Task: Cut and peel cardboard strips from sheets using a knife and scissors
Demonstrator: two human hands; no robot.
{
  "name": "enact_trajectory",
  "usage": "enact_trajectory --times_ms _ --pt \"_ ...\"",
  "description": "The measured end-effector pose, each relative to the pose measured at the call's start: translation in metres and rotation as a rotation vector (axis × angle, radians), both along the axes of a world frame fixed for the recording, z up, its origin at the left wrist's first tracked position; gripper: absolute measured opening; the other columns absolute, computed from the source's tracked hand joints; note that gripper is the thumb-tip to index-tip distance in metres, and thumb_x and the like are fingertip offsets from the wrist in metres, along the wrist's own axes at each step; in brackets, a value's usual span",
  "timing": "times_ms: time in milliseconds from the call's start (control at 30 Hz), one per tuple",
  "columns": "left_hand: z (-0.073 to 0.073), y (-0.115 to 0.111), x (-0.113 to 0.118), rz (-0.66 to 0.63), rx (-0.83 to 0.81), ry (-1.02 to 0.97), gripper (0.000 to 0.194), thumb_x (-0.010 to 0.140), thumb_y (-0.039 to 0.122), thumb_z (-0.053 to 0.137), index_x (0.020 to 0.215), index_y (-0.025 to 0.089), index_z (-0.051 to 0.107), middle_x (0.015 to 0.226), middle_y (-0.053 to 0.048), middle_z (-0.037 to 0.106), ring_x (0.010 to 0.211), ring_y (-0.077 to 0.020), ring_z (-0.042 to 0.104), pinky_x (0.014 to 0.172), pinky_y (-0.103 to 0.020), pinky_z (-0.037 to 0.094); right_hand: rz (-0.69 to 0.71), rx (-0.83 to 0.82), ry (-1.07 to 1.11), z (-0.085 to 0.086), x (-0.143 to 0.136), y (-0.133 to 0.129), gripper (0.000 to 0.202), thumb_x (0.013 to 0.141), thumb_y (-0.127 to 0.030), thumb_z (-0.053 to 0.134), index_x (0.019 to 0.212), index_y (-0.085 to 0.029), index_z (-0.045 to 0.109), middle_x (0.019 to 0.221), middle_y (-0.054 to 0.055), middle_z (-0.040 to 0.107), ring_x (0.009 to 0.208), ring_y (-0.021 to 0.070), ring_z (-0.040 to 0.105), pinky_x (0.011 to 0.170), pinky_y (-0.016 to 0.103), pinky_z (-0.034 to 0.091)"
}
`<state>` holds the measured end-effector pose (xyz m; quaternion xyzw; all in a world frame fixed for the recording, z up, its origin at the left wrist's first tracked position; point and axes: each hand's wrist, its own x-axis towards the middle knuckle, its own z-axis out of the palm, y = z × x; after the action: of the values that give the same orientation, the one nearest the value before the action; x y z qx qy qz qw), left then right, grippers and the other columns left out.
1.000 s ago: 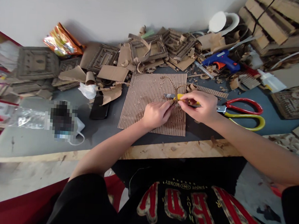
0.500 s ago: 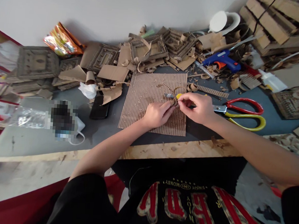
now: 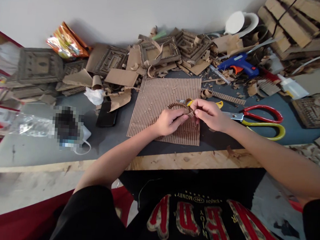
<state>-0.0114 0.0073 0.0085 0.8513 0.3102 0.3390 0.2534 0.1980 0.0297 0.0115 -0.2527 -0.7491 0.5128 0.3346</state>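
Both my hands pinch a narrow, curved strip of corrugated cardboard (image 3: pixel 177 105) over a sheet of corrugated cardboard (image 3: pixel 156 97). My left hand (image 3: pixel 172 121) is closed on the strip, its loop curving up beyond the fingers. On the same strip's right-hand part, the fingertips of my right hand (image 3: pixel 208 114) are closed, close to the left thumb. A yellow-handled tool (image 3: pixel 218 104) lies partly hidden behind my right hand. Scissors (image 3: pixel 239 116) with one red and one yellow handle lie just right of that hand.
A blue glue gun (image 3: pixel 239 64) lies at the back right near a white glue bottle (image 3: pixel 292 87). Cardboard frames (image 3: pixel 159 52) and scraps crowd the back. On the left are a black phone (image 3: pixel 107 114) and an orange foil bag (image 3: pixel 68 42).
The strip has turned and lowered, its loop now lying nearer my left fingers. My right fingers have shifted slightly right and down. The things on the table stay put.
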Motion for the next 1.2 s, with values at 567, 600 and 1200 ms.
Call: enact_trajectory --times_ms 567,600,1200 --pt "-0.0055 0.0054 0.0007 -0.065 0.242 0.142 0.048 0.103 0.045 0.020 0.074 0.020 0.050 0.065 -0.003 0.058 0.063 -0.0157 0.056 0.062 -0.029 0.046 0.150 -0.125 0.041 0.0081 0.0038 -0.0005 0.014 0.086 -0.013 0.037 0.075 -0.021 0.038 0.063 -0.004 0.046 0.054 0.0088 0.050 0.052 0.024 0.039" --pt "-0.0054 0.0059 0.0007 -0.065 0.249 0.147 0.049 0.102 0.046 0.019 0.072 0.020 0.049 0.065 -0.004 0.057 0.063 -0.0161 0.056 0.063 -0.030 0.046 0.153 -0.137 0.048 0.0077 0.0039 -0.0001 0.014 0.086 -0.013 0.037 0.075 -0.021 0.038 0.063 -0.004 0.045 0.054 0.0088 0.050 0.052 0.024 0.038" --pt "-0.0056 0.0082 0.0001 -0.132 0.293 -0.052 0.031 0.102 0.032 0.032 0.078 0.019 0.049 0.068 -0.003 0.055 0.066 -0.0163 0.050 0.067 -0.031 0.044 0.121 -0.355 0.247 0.0049 0.0015 0.0016 0.016 0.082 -0.027 0.050 0.070 -0.019 0.043 0.059 -0.006 0.039 0.050 0.0090 0.047 0.049 0.023 0.039"
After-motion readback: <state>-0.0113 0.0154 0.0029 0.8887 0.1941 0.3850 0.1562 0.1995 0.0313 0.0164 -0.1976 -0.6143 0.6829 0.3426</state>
